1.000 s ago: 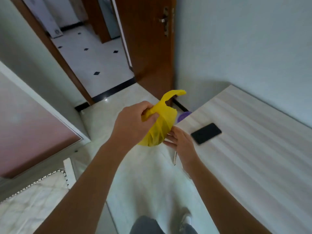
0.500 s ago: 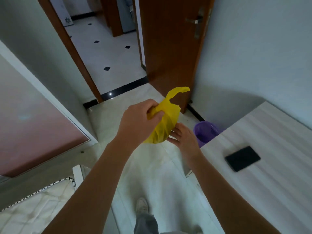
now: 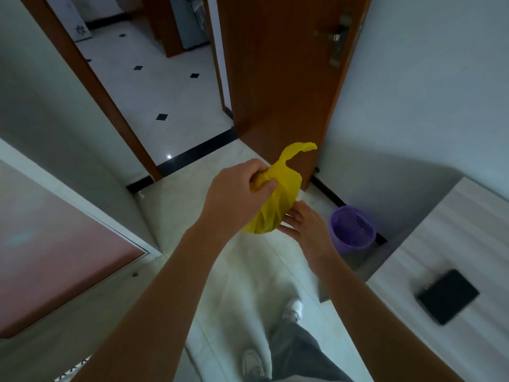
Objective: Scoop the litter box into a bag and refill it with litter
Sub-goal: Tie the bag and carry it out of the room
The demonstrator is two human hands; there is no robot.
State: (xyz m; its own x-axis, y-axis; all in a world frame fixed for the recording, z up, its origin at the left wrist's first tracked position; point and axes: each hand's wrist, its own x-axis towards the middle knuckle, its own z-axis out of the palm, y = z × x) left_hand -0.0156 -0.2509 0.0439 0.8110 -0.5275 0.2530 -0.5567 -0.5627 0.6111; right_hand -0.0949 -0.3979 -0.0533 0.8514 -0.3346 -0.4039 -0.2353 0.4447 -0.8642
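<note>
A bulging yellow plastic bag (image 3: 278, 199) hangs in mid-air in front of me, one loose handle sticking up toward the door. My left hand (image 3: 234, 193) grips the gathered top of the bag from the left. Under the bag's right side, my right hand (image 3: 305, 226) touches the bottom with its fingers extended. A purple waste basket (image 3: 351, 230) stands on the floor just right of my right hand, beside the wall. The litter box is out of view.
A brown wooden door (image 3: 278, 78) stands open ahead, with a tiled hallway (image 3: 154, 86) beyond. A pale wooden table (image 3: 451, 260) at the right carries a black phone (image 3: 447, 296). A pink panel (image 3: 55, 257) lines the left. My shoes (image 3: 293, 310) are on the floor.
The view has swung left and forward toward the door. The purple basket has come fully into sight and the table with the phone has slid right. Both hands kept their hold on the bag.
</note>
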